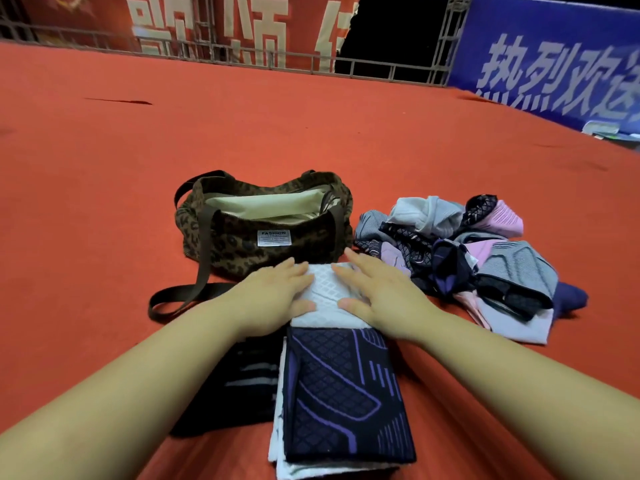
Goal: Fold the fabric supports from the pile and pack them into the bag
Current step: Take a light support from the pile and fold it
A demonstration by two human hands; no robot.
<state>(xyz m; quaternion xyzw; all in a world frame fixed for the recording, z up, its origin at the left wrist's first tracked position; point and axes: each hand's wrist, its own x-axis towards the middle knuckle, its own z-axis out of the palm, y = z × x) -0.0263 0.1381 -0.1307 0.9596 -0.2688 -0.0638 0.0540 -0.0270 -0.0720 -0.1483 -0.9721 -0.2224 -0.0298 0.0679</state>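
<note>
Floor: red carpet stretches across the whole view, with a metal railing at its far edge.
Background: a red banner with pale characters hangs behind the railing on the left; a blue banner with white characters stands on the right.
Bag: a leopard-print bag sits on the carpet just beyond the hands, its mouth open on a pale lining (a white label is sewn to its front); its brown strap trails toward the left forearm.
White support: a white fabric support lies flat on the carpet, touching the bag's near side.
Left hand: lies flat on the white support's left part, fingers straight, grip open and pressing.
Right hand: lies flat on the right part, fingers spread and straight, grip likewise open.
Folded stack: a dark support with purple lines lies on top of pale ones, between the forearms and close to the camera.
Black piece: a black striped support lies just left of that stack, partly under the left forearm.
Pile: the unfolded supports, grey, pink, navy and black, lie heaped right of the bag, just beside the right hand.
</note>
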